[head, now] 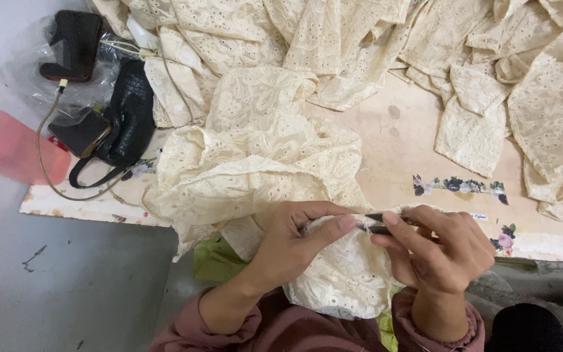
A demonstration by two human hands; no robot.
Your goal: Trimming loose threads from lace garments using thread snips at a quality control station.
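My left hand (294, 238) pinches a fold of cream eyelet-lace fabric (262, 163) at the near edge of the table, thumb and forefinger pressed on the cloth. My right hand (441, 248) grips small dark thread snips (378, 224), their tips touching the fabric right beside my left thumb. The bunched cloth hangs over the table edge into my lap. Both sleeves are dusty pink.
More cream lace pieces (542, 98) pile across the back and right of the pale table (399, 150). A black handbag (122, 124), a phone on a cable (83, 133) and a dark pouch in clear plastic (73, 45) lie at the left. Grey floor (66, 287) below.
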